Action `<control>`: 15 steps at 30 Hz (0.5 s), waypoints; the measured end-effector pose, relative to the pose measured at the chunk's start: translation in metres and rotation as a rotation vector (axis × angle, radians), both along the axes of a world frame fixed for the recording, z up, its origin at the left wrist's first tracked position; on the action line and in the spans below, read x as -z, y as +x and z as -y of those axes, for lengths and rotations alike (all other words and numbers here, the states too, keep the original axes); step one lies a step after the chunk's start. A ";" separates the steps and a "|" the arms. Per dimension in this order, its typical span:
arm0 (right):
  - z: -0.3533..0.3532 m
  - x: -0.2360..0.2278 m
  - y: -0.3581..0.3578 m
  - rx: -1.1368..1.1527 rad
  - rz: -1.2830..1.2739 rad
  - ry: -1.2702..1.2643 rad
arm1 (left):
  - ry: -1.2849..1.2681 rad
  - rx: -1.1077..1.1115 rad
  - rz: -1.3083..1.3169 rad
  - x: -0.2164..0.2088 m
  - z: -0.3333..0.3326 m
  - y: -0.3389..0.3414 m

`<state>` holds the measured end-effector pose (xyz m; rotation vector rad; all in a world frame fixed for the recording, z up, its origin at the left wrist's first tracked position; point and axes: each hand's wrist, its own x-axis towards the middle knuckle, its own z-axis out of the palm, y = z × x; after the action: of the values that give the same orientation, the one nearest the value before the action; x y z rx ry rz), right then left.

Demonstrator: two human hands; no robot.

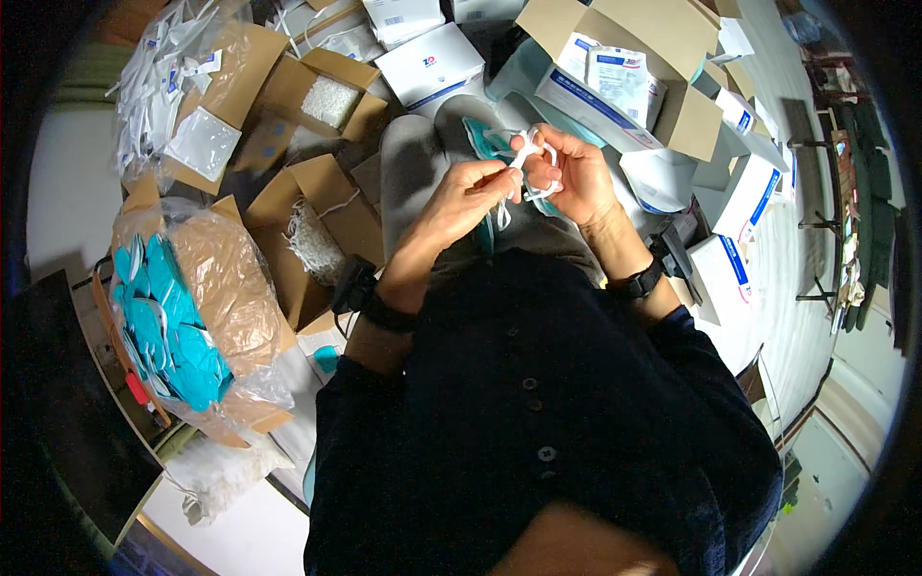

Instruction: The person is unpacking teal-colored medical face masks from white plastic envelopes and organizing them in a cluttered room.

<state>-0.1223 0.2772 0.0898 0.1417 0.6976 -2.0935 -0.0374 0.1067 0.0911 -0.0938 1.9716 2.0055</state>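
Above my lap, a white strap (pixel 526 154) runs in loops between my two hands. My left hand (pixel 466 200) pinches it between thumb and fingers. My right hand (pixel 582 182) has its fingers curled round another part of the strap, with a loop over them. Under the hands a teal piece (pixel 477 137), which looks like a face mask, lies on my legs, partly hidden by the hands. Loose strap ends hang below my left fingers. Whether the strap is joined to the teal piece I cannot make out.
At the left, a plastic-lined carton (pixel 259 288) holds many teal masks (pixel 158 322). Open cartons hold white cords (pixel 315 245) and small white pieces (pixel 331 101). A box (pixel 600 110) of white packets (pixel 619 82) stands at the far right. White boxes (pixel 430 65) surround my knees.
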 end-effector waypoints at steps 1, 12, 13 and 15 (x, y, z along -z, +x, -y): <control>0.001 -0.002 0.001 -0.006 -0.020 0.021 | 0.004 0.001 0.033 0.000 0.001 0.000; 0.016 0.006 -0.024 0.075 0.111 0.329 | -0.062 -0.122 0.052 0.008 -0.018 0.008; 0.017 0.007 -0.030 0.096 0.150 0.345 | -0.033 -0.134 0.088 0.004 -0.019 0.009; 0.022 0.015 -0.038 0.200 0.176 0.443 | 0.022 -0.165 0.164 -0.005 -0.020 0.014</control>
<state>-0.1608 0.2551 0.0744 0.6574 1.0642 -2.0489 -0.0230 0.1264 0.0966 -0.4145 1.8929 2.0466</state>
